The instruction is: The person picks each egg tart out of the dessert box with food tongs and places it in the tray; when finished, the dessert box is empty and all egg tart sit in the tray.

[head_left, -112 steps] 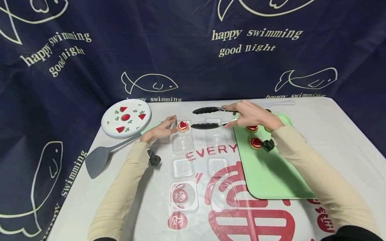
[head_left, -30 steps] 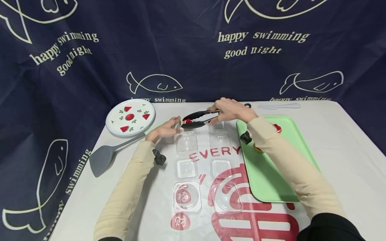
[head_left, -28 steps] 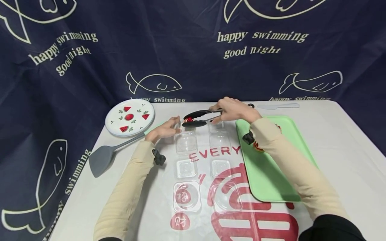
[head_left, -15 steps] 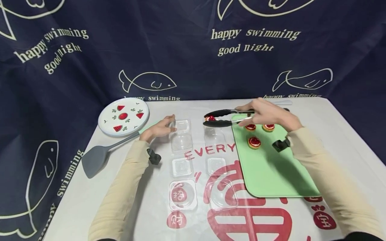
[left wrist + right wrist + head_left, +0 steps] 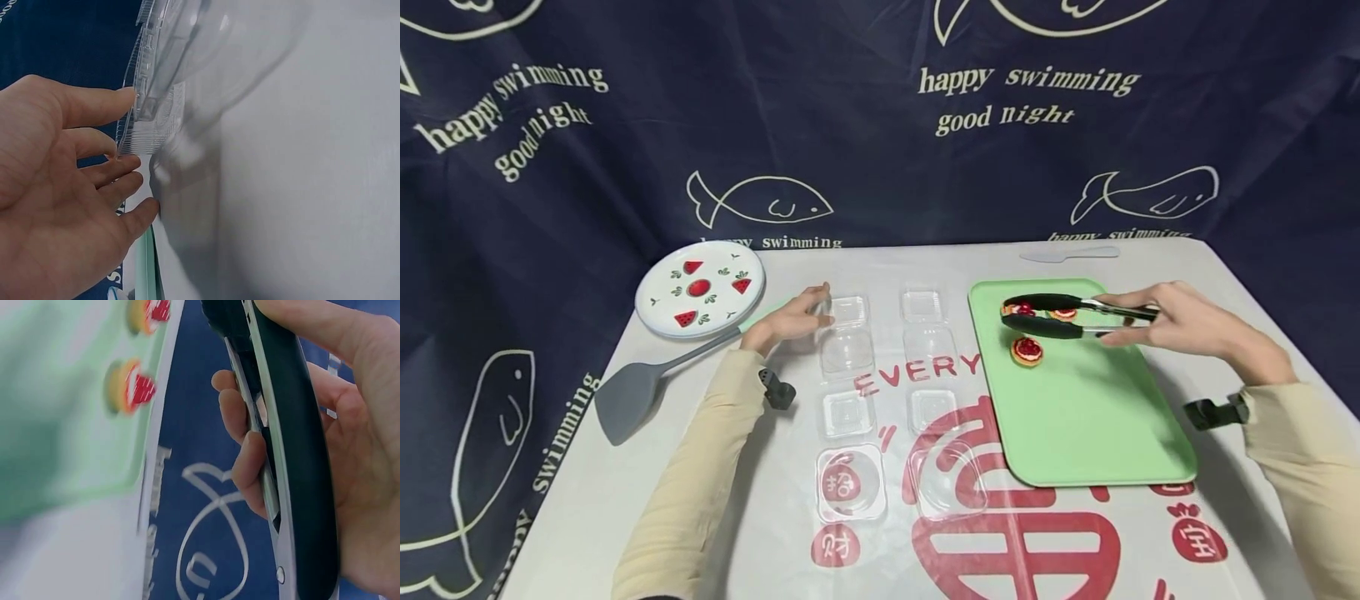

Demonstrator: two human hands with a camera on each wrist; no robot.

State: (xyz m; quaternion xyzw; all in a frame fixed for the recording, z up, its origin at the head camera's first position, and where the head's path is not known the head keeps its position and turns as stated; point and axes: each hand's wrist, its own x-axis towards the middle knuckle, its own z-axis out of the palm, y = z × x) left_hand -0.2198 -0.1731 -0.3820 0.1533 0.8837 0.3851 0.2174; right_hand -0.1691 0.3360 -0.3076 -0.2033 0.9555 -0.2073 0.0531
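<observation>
My right hand [image 5: 1198,323] grips black-tipped tongs [image 5: 1060,315] over the light green tray [image 5: 1097,425], their tips apart. A small red-topped tart [image 5: 1019,309] shows between the tips in the head view. Nearby on the tray lie another tart [image 5: 1063,314], partly hidden by the tongs, and a tart [image 5: 1027,351] in front of them. In the right wrist view the fingers [image 5: 250,465] curl round the tongs' handles. Left of the tray, my left hand [image 5: 790,318] has thumb and fingertips right at the edge of a clear plastic box [image 5: 847,312]; its fingers are relaxed.
Several other clear boxes with lids stand in two columns, among them one box [image 5: 932,412] left of the tray. A watermelon-patterned plate [image 5: 658,293] and a grey spatula [image 5: 628,400] lie at the left. A pale knife [image 5: 1071,253] lies behind the tray.
A tart sat in the box by the left hand earlier; the tongs took it out and carried it rightward. The right hand and tongs are now over the tray. The left hand stays put.
</observation>
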